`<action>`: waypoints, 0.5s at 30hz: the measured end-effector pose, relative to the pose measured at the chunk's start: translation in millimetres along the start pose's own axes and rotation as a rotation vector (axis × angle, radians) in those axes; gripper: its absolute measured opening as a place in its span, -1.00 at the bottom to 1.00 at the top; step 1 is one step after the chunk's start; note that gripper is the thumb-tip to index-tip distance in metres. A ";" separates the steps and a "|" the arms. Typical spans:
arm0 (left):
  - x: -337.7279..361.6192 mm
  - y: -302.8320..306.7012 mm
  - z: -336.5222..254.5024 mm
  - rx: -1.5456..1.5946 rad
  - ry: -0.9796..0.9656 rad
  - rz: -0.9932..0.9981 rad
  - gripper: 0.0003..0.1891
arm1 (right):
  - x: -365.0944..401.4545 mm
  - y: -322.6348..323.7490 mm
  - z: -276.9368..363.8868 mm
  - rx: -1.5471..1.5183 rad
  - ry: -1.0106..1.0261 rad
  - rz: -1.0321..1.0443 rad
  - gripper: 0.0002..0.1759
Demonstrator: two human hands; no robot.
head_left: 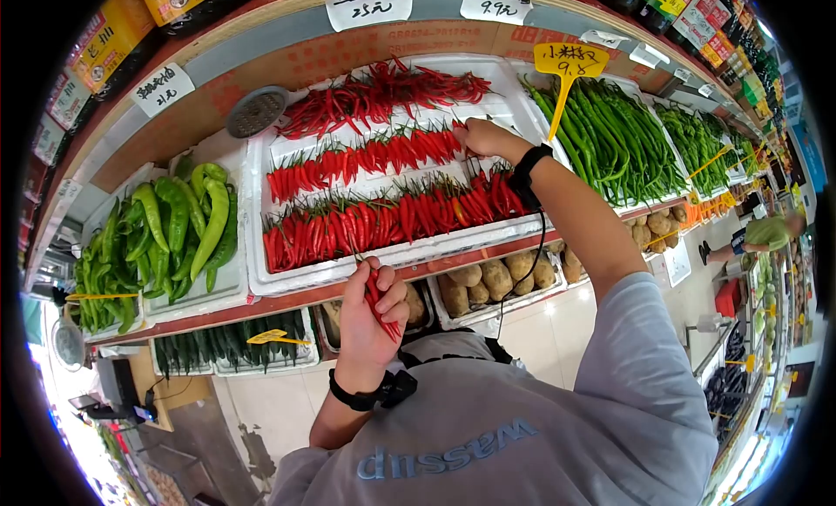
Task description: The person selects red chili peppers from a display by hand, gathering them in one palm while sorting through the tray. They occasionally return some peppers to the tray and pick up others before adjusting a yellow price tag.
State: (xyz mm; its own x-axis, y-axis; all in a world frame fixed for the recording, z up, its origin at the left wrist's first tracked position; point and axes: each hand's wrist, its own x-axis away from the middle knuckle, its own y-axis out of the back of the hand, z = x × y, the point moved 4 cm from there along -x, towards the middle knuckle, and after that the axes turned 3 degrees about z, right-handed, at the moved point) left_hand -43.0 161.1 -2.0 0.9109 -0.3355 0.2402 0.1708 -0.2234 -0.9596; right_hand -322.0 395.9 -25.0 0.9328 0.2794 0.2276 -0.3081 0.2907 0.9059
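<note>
Item: red chillies (383,214), three rows in white foam tray (261,279) on shelf.
L hand (370,319): fingers clamped on bunch (380,307) of same, just in front of tray.
R hand (488,138): fingers in mid row, can't tell if closed.
Tags: yellow tag (570,60) "9.8"; white card (495,3) "9.9元".
Green peppers (183,223) in next tray, left.
My shirt (453,458): "wassup".

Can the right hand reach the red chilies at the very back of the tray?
Probably yes. The right hand is at the middle row of the white tray, and the back-row chilies lie uncovered just beyond it, with nothing in between.
</note>
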 end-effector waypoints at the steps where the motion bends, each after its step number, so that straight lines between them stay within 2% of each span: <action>1: -0.2 0.6 0.6 0.002 0.010 0.005 -0.85 | 4.5 3.6 3.7 0.029 -0.022 0.041 -0.46; 2: -0.3 1.4 0.6 0.002 0.008 0.002 -0.85 | 7.2 3.7 3.9 -0.056 -0.038 0.139 -0.43; 6: -0.5 1.9 2.6 0.000 0.033 -0.009 -0.86 | 5.3 3.5 -5.9 -0.053 -0.140 0.187 -0.42; 8: -1.1 1.2 3.2 -0.004 0.037 -0.008 -0.86 | 2.0 4.6 -7.3 0.061 -0.038 0.108 -0.45; 9: -1.4 1.1 3.5 -0.007 0.044 -0.009 -0.86 | 2.4 2.7 -10.6 0.060 -0.037 0.108 -0.45; 11: -1.5 1.2 4.0 -0.009 0.049 -0.011 -0.85 | 3.9 3.6 -12.1 -0.050 0.051 -0.024 -0.49; 15: -2.5 1.0 5.1 -0.021 0.051 -0.019 -0.86 | -3.9 -0.5 -17.2 -0.112 0.032 0.000 -0.56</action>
State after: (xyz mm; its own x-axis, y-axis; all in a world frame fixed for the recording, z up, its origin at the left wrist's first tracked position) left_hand -43.2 166.4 -4.3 0.8874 -0.3767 0.2656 0.1793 -0.2487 -0.9518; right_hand -328.7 410.4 -32.5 0.9268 0.3083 0.2147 -0.3289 0.3901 0.8600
